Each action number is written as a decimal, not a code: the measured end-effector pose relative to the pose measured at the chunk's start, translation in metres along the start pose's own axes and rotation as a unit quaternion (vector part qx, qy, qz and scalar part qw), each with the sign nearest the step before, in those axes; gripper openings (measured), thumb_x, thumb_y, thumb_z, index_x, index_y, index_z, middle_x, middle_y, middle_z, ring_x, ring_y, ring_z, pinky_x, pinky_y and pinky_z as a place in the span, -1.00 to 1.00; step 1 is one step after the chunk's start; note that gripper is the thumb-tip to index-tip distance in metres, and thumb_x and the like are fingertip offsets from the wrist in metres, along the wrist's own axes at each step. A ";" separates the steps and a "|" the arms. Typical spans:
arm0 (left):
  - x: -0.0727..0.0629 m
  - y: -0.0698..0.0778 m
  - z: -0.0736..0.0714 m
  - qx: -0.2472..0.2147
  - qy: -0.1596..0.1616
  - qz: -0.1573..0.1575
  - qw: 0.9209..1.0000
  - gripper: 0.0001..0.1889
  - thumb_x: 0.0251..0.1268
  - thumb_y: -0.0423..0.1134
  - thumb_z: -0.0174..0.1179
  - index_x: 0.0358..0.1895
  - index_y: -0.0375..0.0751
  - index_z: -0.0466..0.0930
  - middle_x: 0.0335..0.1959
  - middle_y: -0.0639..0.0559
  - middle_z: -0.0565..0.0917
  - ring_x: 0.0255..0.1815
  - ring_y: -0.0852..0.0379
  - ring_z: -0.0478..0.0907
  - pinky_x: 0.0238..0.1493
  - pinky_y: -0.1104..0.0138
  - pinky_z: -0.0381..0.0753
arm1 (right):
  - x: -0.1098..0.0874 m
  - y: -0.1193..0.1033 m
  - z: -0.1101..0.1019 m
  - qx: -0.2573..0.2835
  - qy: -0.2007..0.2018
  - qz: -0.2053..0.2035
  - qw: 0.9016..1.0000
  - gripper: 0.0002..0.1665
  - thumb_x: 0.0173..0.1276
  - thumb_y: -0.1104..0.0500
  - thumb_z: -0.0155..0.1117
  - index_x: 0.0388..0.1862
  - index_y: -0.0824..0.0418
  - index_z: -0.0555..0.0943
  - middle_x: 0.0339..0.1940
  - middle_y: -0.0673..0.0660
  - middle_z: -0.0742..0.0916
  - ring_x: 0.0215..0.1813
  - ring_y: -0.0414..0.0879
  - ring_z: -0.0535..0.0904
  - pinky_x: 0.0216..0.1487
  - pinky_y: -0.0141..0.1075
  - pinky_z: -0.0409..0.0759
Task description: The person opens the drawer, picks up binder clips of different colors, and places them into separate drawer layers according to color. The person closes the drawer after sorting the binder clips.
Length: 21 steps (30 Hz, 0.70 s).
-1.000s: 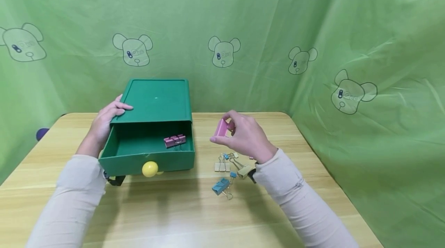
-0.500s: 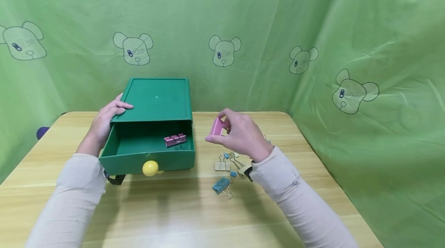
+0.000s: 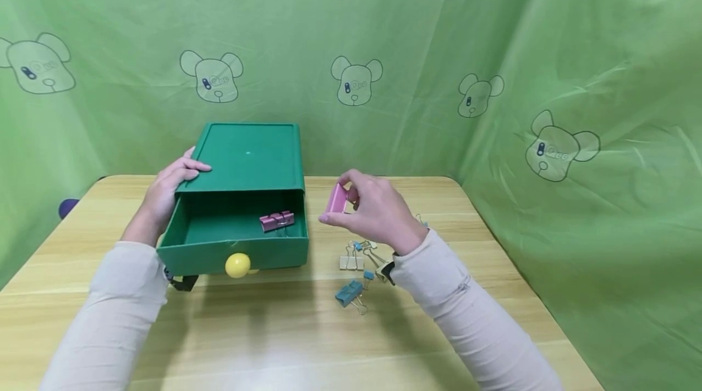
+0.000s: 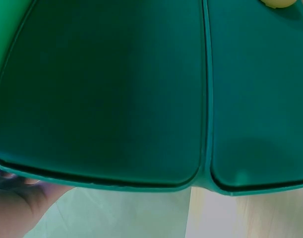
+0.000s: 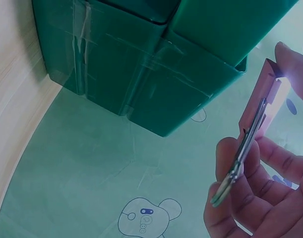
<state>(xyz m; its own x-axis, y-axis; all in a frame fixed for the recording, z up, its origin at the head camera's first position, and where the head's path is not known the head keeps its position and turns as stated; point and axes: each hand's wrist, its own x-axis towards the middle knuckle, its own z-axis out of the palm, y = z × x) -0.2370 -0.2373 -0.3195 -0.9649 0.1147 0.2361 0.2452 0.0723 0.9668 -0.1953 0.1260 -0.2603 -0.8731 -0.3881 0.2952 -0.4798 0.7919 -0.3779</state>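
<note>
My right hand (image 3: 378, 211) pinches a large pink binder clip (image 3: 337, 198) between thumb and fingers, raised just right of the green drawer box (image 3: 252, 159). In the right wrist view the pink clip (image 5: 258, 104) shows its metal handles folded toward the fingers. My left hand (image 3: 164, 196) rests on the box's left side, fingertips over the top edge. The box's upper drawer (image 3: 285, 251), with a round yellow knob (image 3: 237, 265), is pulled out. A darker pink binder clip (image 3: 276, 220) lies inside it at the right. In the left wrist view only part of the left hand (image 4: 20, 210) shows.
Several binder clips lie on the wooden table (image 3: 263, 342) below the right hand, among them a blue clip (image 3: 349, 292) and a cream clip (image 3: 351, 262). The right forearm partly covers another cream clip (image 3: 382, 269). Green cloth (image 3: 406, 25) hangs behind and to the right.
My right hand has moved left toward the drawer, carrying the pink binder clip. The left hand and the box have stayed put.
</note>
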 end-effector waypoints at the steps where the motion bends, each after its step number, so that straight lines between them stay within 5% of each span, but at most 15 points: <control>1: 0.000 0.000 0.000 0.000 0.000 0.000 1.000 -0.59 0.51 -0.27 -0.24 -0.20 0.20 0.66 0.59 0.01 -0.23 0.54 -0.12 -0.45 0.39 -0.18 -0.45 | 0.000 -0.001 0.000 -0.001 0.001 -0.001 1.000 -0.29 0.02 -0.20 0.53 0.03 0.18 0.53 -0.37 0.00 0.61 -0.40 -0.12 0.49 -0.41 -0.32 0.52; 21: 0.000 -0.001 0.000 0.009 0.000 -0.006 1.000 -0.60 0.52 -0.25 -0.26 -0.18 0.21 0.65 0.59 0.02 -0.25 0.54 -0.14 -0.47 0.36 -0.25 -0.44 | 0.003 -0.015 -0.004 -0.001 -0.007 -0.013 1.000 -0.26 0.03 -0.21 0.52 0.06 0.19 0.52 -0.35 0.00 0.61 -0.39 -0.12 0.50 -0.41 -0.35 0.53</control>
<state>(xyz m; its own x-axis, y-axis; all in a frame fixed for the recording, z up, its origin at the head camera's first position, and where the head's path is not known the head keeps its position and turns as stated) -0.2370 -0.2372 -0.3204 -0.9677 0.1145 0.2247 0.2355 0.0912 0.9676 -0.1902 0.1150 -0.2507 -0.8613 -0.4153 0.2929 -0.5024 0.7823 -0.3681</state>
